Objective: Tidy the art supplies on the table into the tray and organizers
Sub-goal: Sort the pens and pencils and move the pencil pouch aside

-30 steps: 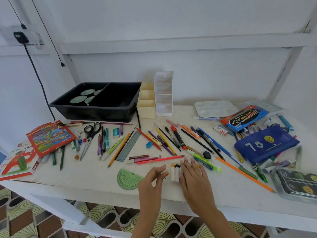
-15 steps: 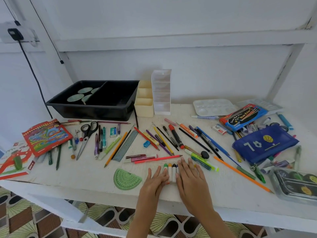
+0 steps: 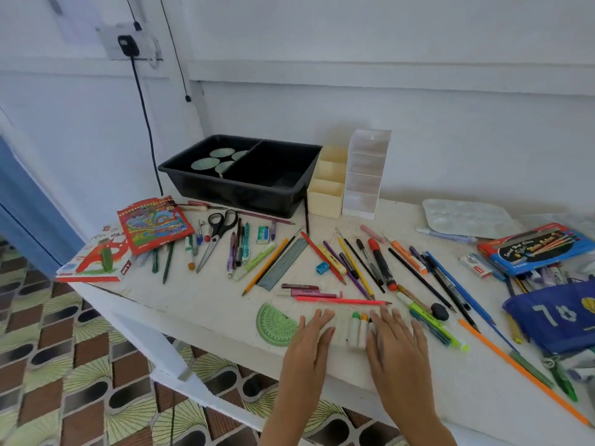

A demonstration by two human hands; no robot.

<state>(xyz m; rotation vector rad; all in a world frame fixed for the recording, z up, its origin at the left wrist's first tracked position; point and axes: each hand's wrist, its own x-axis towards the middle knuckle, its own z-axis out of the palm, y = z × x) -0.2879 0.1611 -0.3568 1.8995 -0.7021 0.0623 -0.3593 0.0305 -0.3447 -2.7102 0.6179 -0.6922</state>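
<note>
Three white-barrelled markers (image 3: 359,331) lie side by side near the table's (image 3: 206,304) front edge. Their long axes run front-to-back, caps toward the wall. The left hand (image 3: 314,344) and right hand (image 3: 397,346) flank them, fingers straight and flat, grasping nothing. A pink pencil (image 3: 341,300) lies crosswise beyond the caps, and a protractor (image 3: 273,323) lies to the left. The blue pouch (image 3: 553,320) reads "70".

Pouch (image 3: 557,317): cut off by the right edge.
Markers (image 3: 358,329): one partly hidden under right grip (image 3: 396,342).
Left grip (image 3: 310,342): fingertips blurred.
</note>
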